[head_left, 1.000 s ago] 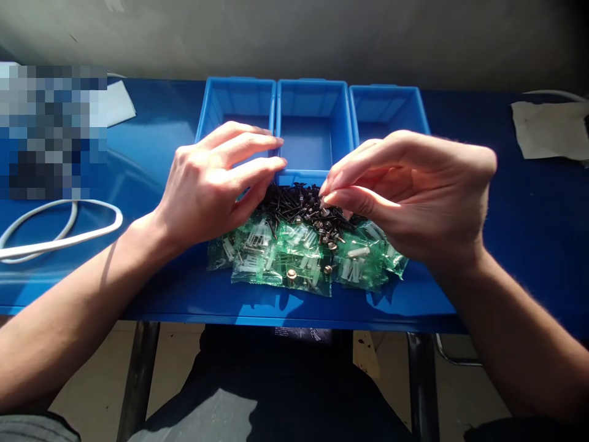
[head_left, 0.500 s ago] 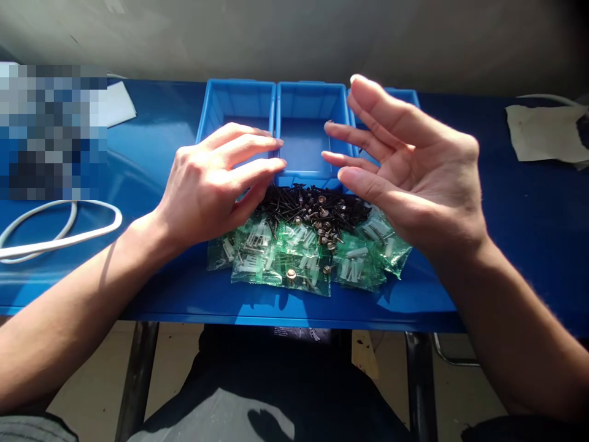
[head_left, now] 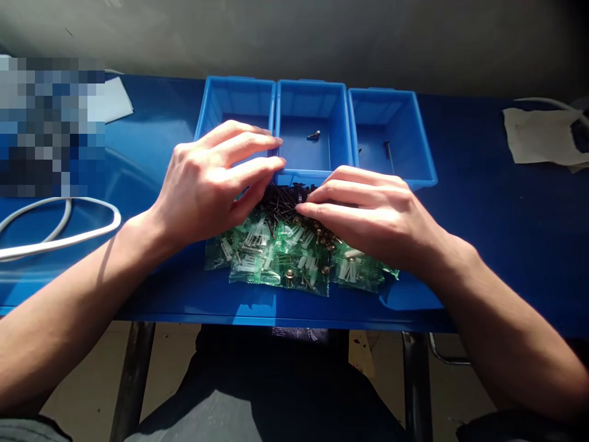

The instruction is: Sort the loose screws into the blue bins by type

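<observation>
My left hand (head_left: 216,178) hovers over the left end of a pile of black screws (head_left: 281,202), its fingers apart and nothing seen in them. At the right side of the pile is my right hand (head_left: 368,205), fingers together and pointing left; its fingertips are at the screws, and what they hold, if anything, is too small to tell. Green-tinted clear bags (head_left: 257,252) of white plugs lie in front. One hex-head screw (head_left: 313,135) lies in the middle blue bin (head_left: 310,175), and a dark screw (head_left: 387,149) in the right blue bin (head_left: 426,147).
A left blue bin (head_left: 239,98) stands behind my left hand. White cable (head_left: 59,244) loops at the left, near a white sheet (head_left: 117,101) and a pixelated area. Brownish paper (head_left: 538,136) lies at the far right. The blue table's (head_left: 184,301) front edge is near my lap.
My right hand has come down from above the bins to the screw pile, its fingers drawn together. A hex-head screw now shows in the middle bin. My left hand has hardly moved.
</observation>
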{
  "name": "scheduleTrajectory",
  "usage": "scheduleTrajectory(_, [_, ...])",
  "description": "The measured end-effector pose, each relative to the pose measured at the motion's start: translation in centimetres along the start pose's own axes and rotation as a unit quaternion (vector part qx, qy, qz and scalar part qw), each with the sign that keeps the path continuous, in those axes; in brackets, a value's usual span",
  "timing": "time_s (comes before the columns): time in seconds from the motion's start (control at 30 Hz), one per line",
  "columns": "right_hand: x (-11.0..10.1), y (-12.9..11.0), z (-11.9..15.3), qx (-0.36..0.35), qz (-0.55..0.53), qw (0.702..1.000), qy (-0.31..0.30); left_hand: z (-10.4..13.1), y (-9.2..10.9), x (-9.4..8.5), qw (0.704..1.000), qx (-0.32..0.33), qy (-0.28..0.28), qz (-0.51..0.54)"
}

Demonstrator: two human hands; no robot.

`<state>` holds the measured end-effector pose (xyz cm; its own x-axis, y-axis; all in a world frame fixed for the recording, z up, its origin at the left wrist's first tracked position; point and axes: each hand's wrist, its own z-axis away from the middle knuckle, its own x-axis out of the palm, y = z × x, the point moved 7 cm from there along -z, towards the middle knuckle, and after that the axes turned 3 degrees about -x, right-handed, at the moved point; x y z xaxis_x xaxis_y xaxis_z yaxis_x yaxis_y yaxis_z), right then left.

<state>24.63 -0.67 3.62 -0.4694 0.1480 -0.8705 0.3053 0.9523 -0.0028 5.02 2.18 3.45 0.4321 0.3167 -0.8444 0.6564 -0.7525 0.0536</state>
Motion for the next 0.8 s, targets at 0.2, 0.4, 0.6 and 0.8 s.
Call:
scheduleTrajectory(0.2, [-1.6, 0.2, -0.3, 0.067, -0.033, 0.995, 0.073, 0.0, 0.1, 0.0, 1.000, 0.016, 0.010, -0.007])
scheduleTrajectory(0.4, [-2.6, 1.5, -0.2, 0.189, -0.134, 0.961, 0.150, -0.1, -0.1, 0.6, 0.999, 0.012, 0.014, -0.026])
scheduleTrajectory(0.6, [-1.7, 3.0, 0.2, 0.284, -0.476, 0.804, 0.216, 0.0, -0.2, 0.6, 0.998, 0.048, 0.023, -0.024])
scheduleTrajectory(0.8, [-3.1, 5.3, 1.6, 0.346, -0.431, 0.778, 0.298, 0.0, -0.3, 0.5, 0.999, 0.029, 0.010, -0.014])
